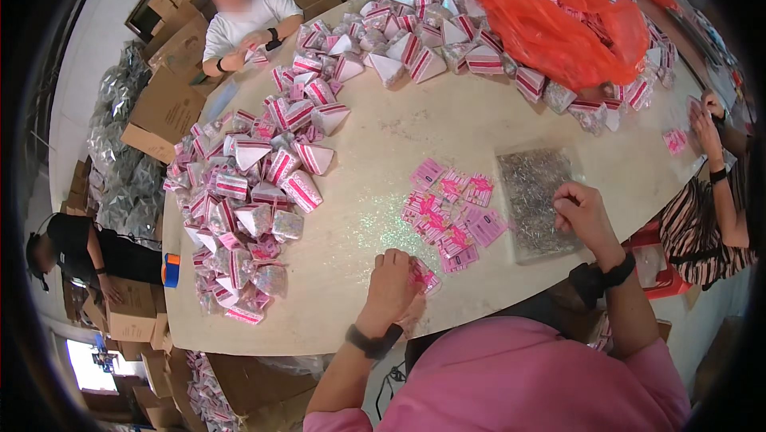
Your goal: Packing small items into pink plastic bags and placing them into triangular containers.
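Observation:
My left hand (391, 279) rests on the table near its front edge, fingers closed on a small pink printed card (424, 276). My right hand (581, 213) is curled over the right edge of a clear flat bag of silvery glitter (536, 193); whether it pinches anything I cannot tell. Between my hands lies a spread of several pink cards (451, 209). Both wrists wear black bands.
A heap of pink-and-white pyramid packets (247, 193) covers the table's left and far side. An orange plastic bag (558, 21) holds more. Other people sit at the far left (243, 17) and right (710, 193). Cardboard boxes (163, 105) stand on the floor.

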Motion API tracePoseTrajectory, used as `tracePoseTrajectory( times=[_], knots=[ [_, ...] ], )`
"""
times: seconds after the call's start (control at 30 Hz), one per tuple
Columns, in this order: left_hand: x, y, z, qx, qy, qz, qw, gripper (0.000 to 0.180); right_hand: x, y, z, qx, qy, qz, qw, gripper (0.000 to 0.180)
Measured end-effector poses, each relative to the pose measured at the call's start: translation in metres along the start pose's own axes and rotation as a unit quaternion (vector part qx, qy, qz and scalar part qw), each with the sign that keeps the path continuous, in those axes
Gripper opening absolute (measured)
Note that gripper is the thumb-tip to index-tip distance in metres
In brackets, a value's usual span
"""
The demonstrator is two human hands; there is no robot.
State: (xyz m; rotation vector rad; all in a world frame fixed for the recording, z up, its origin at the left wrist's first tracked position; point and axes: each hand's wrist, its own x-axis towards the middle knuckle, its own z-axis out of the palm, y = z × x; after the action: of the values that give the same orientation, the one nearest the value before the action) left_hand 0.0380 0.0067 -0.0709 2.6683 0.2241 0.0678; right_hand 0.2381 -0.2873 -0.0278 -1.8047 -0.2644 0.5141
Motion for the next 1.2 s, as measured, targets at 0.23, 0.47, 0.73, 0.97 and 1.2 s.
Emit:
tracePoseTrajectory(
  times=[0.23,0.47,0.73,0.97,1.2],
  knots=[
    [0.004,-0.006,0.001,-0.323,0.029,-0.100,0.941,0.017,-0.005,-0.008,0.010,-0.083,0.015,-0.173,0.981,0.006],
    [-0.002,0.027,-0.035,-0.629,0.024,-0.173,0.757,0.011,-0.025,-0.040,0.049,0.188,-0.089,-0.045,0.977,0.006],
    [-0.006,0.072,-0.042,-0.573,0.089,-0.151,0.801,0.014,-0.032,-0.037,0.091,0.251,-0.182,-0.009,0.951,0.002],
    [-0.004,0.090,-0.044,-0.533,0.140,-0.140,0.822,0.013,-0.042,-0.031,0.097,0.324,-0.180,0.013,0.929,0.006],
    [-0.002,0.095,-0.035,-0.521,0.135,-0.143,0.831,0.014,-0.043,-0.034,0.107,0.362,-0.178,0.042,0.914,0.006]
  ],
)
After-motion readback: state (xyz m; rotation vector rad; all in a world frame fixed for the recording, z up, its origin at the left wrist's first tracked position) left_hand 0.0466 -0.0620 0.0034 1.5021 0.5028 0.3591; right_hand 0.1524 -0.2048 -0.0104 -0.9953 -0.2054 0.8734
